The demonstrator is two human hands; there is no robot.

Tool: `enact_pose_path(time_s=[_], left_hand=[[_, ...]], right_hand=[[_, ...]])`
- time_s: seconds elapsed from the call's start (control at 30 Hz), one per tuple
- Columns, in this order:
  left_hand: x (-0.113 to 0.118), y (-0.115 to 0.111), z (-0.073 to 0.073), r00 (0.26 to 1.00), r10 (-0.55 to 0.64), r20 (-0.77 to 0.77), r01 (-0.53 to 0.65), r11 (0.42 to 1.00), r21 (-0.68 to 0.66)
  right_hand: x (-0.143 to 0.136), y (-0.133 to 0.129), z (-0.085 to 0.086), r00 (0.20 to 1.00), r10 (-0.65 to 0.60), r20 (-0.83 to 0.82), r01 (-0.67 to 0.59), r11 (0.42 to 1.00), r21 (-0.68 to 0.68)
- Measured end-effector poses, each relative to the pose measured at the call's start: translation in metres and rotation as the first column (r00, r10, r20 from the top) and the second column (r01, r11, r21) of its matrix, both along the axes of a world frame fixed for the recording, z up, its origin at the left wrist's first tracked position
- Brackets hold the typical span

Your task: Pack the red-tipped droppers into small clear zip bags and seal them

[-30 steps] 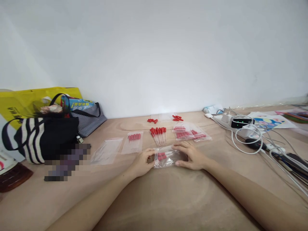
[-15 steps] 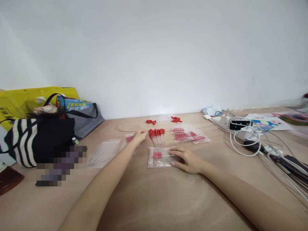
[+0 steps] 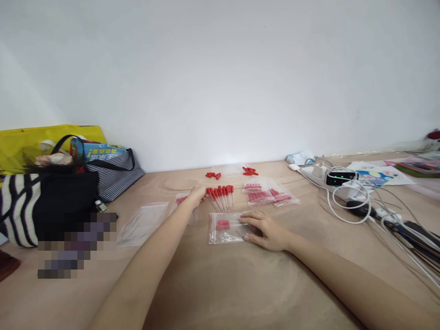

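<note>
Pinning the open bag (image 3: 225,228) flat on the table (image 3: 240,284), your right hand (image 3: 264,229) lies palm down on its right edge, gripping nothing. Your left hand (image 3: 197,195) reaches the loose droppers (image 3: 222,197) beyond it, fingertips at the leftmost one; whether they pinch it you cannot tell. Filled bags (image 3: 266,192) lie just right, empty bags (image 3: 142,222) left. Cables (image 3: 350,201) crowd the right edge, totes (image 3: 51,197) the left; bare table lies near you.

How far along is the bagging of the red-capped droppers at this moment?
Done: filled bags lie stacked at the far right. In hand: the right hand pins a part-filled zip bag flat while the left hand reaches the loose droppers. Left: that loose row, an empty bag and red caps near the wall.
</note>
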State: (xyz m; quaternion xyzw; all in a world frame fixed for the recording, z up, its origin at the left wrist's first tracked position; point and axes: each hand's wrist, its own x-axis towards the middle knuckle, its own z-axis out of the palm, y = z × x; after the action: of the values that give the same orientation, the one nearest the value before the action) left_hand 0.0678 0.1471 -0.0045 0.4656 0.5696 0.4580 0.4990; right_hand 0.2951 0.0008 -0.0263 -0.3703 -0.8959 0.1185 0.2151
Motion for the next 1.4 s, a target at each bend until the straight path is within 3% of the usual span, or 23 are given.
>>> enact_pose_path(time_s=[0.13, 0.27, 0.37, 0.57, 0.83, 0.9, 0.97, 1.07, 1.13, 1.23, 1.4], left_hand=[[-0.013, -0.008, 0.002, 0.996, 0.088, 0.012, -0.087, 0.996, -0.03], [-0.028, -0.028, 0.005, 0.973, 0.208, 0.098, -0.217, 0.972, 0.093], [-0.041, -0.054, 0.006, 0.955, 0.233, 0.186, -0.264, 0.95, 0.165], [-0.058, -0.109, -0.001, 0.946, 0.145, 0.291, -0.19, 0.973, 0.135], [-0.045, -0.13, -0.005, 0.948, 0.064, 0.311, -0.081, 0.996, 0.041], [-0.046, -0.135, -0.006, 0.973, -0.037, 0.227, 0.018, 0.996, 0.083], [-0.05, -0.141, -0.007, 0.982, -0.186, 0.039, 0.178, 0.972, 0.153], [-0.054, -0.146, -0.007, 0.88, -0.34, -0.331, 0.42, 0.884, 0.207], [-0.054, -0.147, -0.006, 0.801, -0.334, -0.497, 0.488, 0.845, 0.219], [-0.049, -0.144, -0.004, 0.761, -0.297, -0.577, 0.502, 0.833, 0.234], [-0.037, -0.139, 0.002, 0.692, -0.397, -0.603, 0.617, 0.759, 0.207]], right_hand=[[0.0, 0.0, -0.001, 1.0, -0.004, -0.005, 0.004, 1.0, 0.01], [0.0, 0.0, -0.001, 1.0, 0.0, -0.009, 0.001, 1.0, 0.02], [0.001, 0.0, -0.002, 1.0, 0.001, -0.007, 0.0, 1.0, 0.023], [0.001, 0.001, -0.004, 1.0, 0.0, -0.008, 0.001, 1.0, 0.014], [0.001, 0.0, -0.003, 1.0, -0.005, -0.004, 0.005, 1.0, 0.008], [0.001, 0.0, -0.003, 1.0, -0.003, -0.01, 0.003, 1.0, 0.011], [0.001, 0.0, -0.003, 1.0, -0.004, -0.017, 0.004, 1.0, 0.016], [0.001, 0.001, -0.004, 1.0, 0.0, -0.019, 0.0, 1.0, 0.021], [0.002, 0.001, -0.005, 1.0, 0.004, -0.017, -0.004, 1.0, 0.023], [0.002, 0.001, -0.005, 1.0, 0.007, -0.012, -0.007, 1.0, 0.027], [0.001, 0.0, -0.004, 1.0, 0.021, -0.009, -0.02, 0.999, 0.029]])
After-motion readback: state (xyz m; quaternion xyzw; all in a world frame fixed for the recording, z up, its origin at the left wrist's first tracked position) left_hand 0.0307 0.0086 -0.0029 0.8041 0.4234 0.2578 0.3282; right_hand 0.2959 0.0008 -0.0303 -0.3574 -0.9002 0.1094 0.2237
